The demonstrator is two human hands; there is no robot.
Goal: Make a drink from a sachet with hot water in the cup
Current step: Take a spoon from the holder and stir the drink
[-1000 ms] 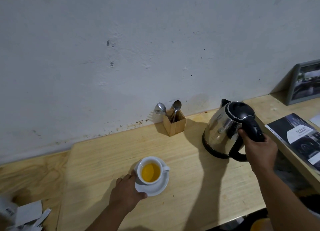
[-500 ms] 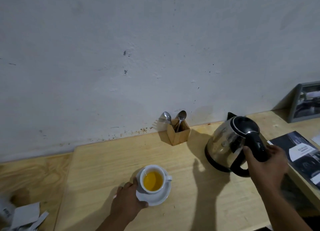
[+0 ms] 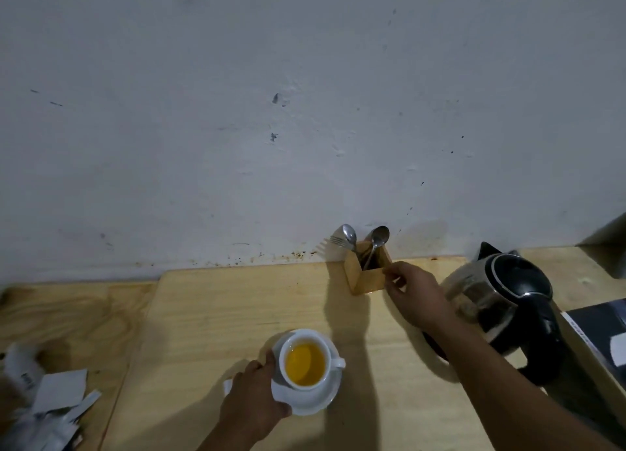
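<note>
A white cup (image 3: 330, 362) holding yellow-orange liquid stands on a white saucer (image 3: 316, 401) on the wooden table (image 3: 210, 315). My left hand (image 3: 252, 399) grips the saucer's left rim, with a scrap of white paper peeking out under it. My right hand (image 3: 411, 293) is stretched out to the wooden cutlery holder (image 3: 366, 279) by the wall, fingertips touching its right corner and holding nothing. Two spoons (image 3: 379, 239) and a fork (image 3: 337, 240) stick up from the holder. The steel kettle (image 3: 501, 298) with a black lid and handle stands at the right, free of my hand.
Torn white sachets and paper scraps (image 3: 44, 399) lie at the lower left. A dark booklet (image 3: 599, 332) lies at the right edge beside the kettle. The white wall (image 3: 271, 111) runs close behind the table.
My right hand has let go of the kettle handle and moved left to the cutlery holder. The kettle stays where it stood. My left hand remains on the saucer.
</note>
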